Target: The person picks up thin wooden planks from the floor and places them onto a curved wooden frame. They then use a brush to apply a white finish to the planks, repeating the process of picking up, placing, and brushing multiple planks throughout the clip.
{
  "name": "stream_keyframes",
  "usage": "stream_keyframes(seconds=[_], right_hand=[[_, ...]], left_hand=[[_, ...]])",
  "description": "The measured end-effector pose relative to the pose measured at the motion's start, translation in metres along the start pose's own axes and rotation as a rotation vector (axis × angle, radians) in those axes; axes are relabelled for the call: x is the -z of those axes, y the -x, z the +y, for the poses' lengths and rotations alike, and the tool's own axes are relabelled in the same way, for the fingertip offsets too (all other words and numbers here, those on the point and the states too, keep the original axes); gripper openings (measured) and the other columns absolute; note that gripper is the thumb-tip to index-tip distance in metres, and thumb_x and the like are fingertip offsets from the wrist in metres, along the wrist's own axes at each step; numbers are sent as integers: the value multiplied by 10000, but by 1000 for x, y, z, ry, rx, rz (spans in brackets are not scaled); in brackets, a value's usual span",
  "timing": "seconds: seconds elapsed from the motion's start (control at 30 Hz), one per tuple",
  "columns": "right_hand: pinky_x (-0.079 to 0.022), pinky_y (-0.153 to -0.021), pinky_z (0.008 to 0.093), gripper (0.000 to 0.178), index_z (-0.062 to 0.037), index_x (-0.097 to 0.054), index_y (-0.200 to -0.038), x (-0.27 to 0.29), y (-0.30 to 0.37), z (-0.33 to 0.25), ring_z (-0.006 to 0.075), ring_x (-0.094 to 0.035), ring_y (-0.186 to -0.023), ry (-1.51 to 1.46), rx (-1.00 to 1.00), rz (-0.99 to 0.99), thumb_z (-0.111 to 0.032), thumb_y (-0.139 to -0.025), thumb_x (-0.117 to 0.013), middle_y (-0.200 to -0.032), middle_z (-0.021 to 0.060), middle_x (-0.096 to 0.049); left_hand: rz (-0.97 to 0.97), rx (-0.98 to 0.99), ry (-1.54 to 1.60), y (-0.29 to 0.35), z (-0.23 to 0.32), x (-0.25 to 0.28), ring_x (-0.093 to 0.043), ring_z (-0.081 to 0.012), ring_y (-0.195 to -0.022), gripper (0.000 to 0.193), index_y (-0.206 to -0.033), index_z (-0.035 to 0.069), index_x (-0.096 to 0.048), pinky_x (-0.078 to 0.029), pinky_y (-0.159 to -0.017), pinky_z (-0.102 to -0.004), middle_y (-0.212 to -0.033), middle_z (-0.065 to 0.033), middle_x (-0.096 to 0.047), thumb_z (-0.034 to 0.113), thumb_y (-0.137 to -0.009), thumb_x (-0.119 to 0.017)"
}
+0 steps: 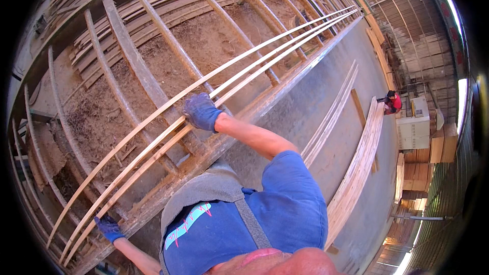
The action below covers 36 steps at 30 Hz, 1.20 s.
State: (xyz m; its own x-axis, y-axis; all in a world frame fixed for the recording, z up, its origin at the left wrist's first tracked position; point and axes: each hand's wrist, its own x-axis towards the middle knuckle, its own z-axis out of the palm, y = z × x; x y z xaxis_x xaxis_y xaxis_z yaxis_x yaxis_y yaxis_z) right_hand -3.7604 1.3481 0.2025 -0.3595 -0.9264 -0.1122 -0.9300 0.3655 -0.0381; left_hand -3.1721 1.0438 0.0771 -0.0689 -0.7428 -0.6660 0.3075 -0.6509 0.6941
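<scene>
Three long, thin, pale wooden strips [153, 117] lie lengthwise over a metal rack with crossbars [175, 46]. My right hand [202, 113], in a blue work glove, is closed over the two nearer strips; its palm hides them, and the third strip runs just beyond its fingers. At lower left, my left hand [109, 228], also gloved in blue, has its fingers curled at the edge of the nearest strip, close to the strips' ends. Part of its grip is hidden by the glove.
Sawdust and bark debris [168, 71] lie beneath the rack, with stacked boards [117, 35] behind. The rack's near rail [265, 104] runs beside my body. Across the concrete floor are a long stack of boards [356, 173], loose strips [333, 112] and a person in red [393, 103].
</scene>
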Motion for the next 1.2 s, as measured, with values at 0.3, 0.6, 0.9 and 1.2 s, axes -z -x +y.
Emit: stream_keyframes(seconds=[0.3, 0.6, 0.9, 1.2], right_hand=[[-481, -659, 457, 146, -147, -689, -811, 5, 1, -6, 294, -651, -814, 3, 41, 27, -261, -723, -666, -832, 104, -665], [-491, -713, 461, 170, -175, -703, -859, -4, 3, 0, 327, -638, -813, -98, 4, 49, -315, -762, -692, -806, 104, -668], [-474, -652, 507, 134, -98, -654, -765, -9, -9, 1, 378, -625, -735, -199, 131, 73, -230, -763, -633, -775, 148, -655], [-499, -802, 436, 215, -100, -712, -947, -3, -17, 0, 344, -634, -895, -254, 178, -21, -270, -834, -644, -936, 148, -686]], left_hand=[[13, 100, 107, 19, 18, -23, -331, -267, -1373, 545, -1434, 5, -359, -209, -1139, -345, -1511, -141, -360, 359, -1020, -342], [47, -51, 18, -4, -6, -17, -490, -225, -1256, 546, -1359, -20, -426, -411, -1023, -288, -1404, -143, -494, 405, -1018, -397], [-71, 44, 218, -1, -7, -11, -499, -284, -1211, 503, -1312, 52, -508, -359, -1063, -397, -1334, -133, -549, 401, -951, -494], [-51, -112, 210, -19, -2, -24, -632, -219, -934, 382, -1151, 130, -606, -533, -775, -343, -1067, -74, -671, 450, -950, -554]])
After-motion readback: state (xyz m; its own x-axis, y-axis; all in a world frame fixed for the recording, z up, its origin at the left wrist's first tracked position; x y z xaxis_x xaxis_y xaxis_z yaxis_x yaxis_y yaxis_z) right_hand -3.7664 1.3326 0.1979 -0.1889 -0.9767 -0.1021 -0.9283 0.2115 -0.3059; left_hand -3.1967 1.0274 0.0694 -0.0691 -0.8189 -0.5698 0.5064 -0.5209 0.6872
